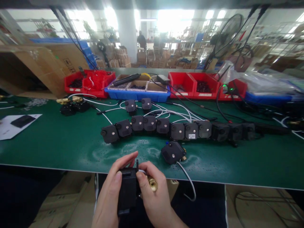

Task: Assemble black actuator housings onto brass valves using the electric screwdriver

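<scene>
At the table's front edge I hold a black box-shaped unit (127,191) with a brass fitting (152,184) on its right side. My left hand (109,190) wraps its left side, the thumb lying along the near face. My right hand (154,193) closes around the brass fitting side, and a bit of white cable (142,171) shows between thumb and fingers. A similar black unit (174,152) lies just beyond my right hand, its white cable (190,182) hanging over the edge. Behind it several more black units (149,123) stand in a curved row.
Red bins (182,85) and a blue tray (140,95) of small parts line the back of the green table (71,142). A cardboard box (54,63) stands at the left rear. A white sheet (9,129) lies far left. Cables cross behind the row.
</scene>
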A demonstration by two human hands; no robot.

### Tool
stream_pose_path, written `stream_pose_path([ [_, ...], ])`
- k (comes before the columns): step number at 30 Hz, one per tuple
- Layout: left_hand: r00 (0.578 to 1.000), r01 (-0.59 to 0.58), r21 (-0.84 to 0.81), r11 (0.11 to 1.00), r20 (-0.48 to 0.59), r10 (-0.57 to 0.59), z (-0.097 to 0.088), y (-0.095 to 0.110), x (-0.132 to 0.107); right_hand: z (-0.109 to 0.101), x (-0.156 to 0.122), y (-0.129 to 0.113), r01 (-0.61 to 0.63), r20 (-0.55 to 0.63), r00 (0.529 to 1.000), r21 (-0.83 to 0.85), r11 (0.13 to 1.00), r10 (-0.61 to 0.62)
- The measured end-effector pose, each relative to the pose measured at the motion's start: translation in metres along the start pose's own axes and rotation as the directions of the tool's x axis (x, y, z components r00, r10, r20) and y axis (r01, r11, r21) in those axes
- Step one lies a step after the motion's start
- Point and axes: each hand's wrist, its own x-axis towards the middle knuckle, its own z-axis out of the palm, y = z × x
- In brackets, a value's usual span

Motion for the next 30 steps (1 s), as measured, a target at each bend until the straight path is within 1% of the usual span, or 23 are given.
stream_pose_path([
  [3,1.0,-0.023,-0.025,0.999,0.017,0.023,-0.001,-0.001,0.001,0.001,0.0,0.002,-0.006,0.007,1.0,0.02,1.0,0.006],
  [6,0.995,-0.099,-0.037,0.994,0.022,0.1,0.003,0.003,-0.001,0.001,-0.002,0.004,-0.022,0.009,1.0,0.04,0.999,0.022],
  [8,0.987,-0.159,0.0,0.987,0.02,0.159,0.005,0.006,-0.004,0.001,-0.003,0.005,-0.034,0.009,0.999,0.056,0.998,0.033],
  [10,0.979,-0.201,0.086,0.976,0.033,0.199,0.004,0.008,-0.006,0.0,-0.002,0.005,-0.027,0.008,1.0,0.064,0.998,0.026],
  [13,0.973,-0.224,0.217,0.95,0.105,0.205,-0.002,0.008,-0.007,-0.002,-0.001,0.003,0.006,0.024,1.0,0.047,0.999,-0.007],
  [16,0.955,-0.256,0.302,0.918,0.224,0.192,-0.01,0.009,-0.004,-0.005,0.0,0.003,0.043,0.056,0.997,0.004,0.999,-0.043],
  [18,0.938,-0.294,0.337,0.895,0.28,0.203,-0.014,0.01,-0.002,-0.005,-0.001,0.005,0.075,0.055,0.996,-0.057,0.996,-0.072],
  [21,0.918,-0.35,0.376,0.858,0.319,0.235,-0.021,0.011,0.001,-0.006,-0.003,0.006,0.132,0.043,0.991,-0.172,0.976,-0.126],
  [23,0.892,-0.41,0.424,0.808,0.372,0.257,-0.027,0.008,0.003,-0.007,-0.003,0.005,0.189,0.027,0.982,-0.258,0.947,-0.189],
  [25,0.867,-0.476,0.501,0.723,0.402,0.293,-0.033,0.003,0.006,-0.009,-0.003,0.002,0.28,-0.016,0.952,-0.366,0.887,-0.307],
  [26,0.857,-0.507,0.542,0.67,0.402,0.322,-0.037,0.0,0.008,-0.01,-0.002,0.0,0.333,-0.042,0.922,-0.426,0.841,-0.386],
  [28,0.832,-0.555,0.599,0.578,0.411,0.374,-0.042,-0.006,0.012,-0.012,0.0,-0.003,0.439,-0.061,0.834,-0.53,0.725,-0.549],
  [30,0.803,-0.596,0.59,0.544,0.436,0.406,-0.046,-0.01,0.014,-0.013,0.002,-0.004,0.513,-0.03,0.762,-0.582,0.631,-0.647],
])
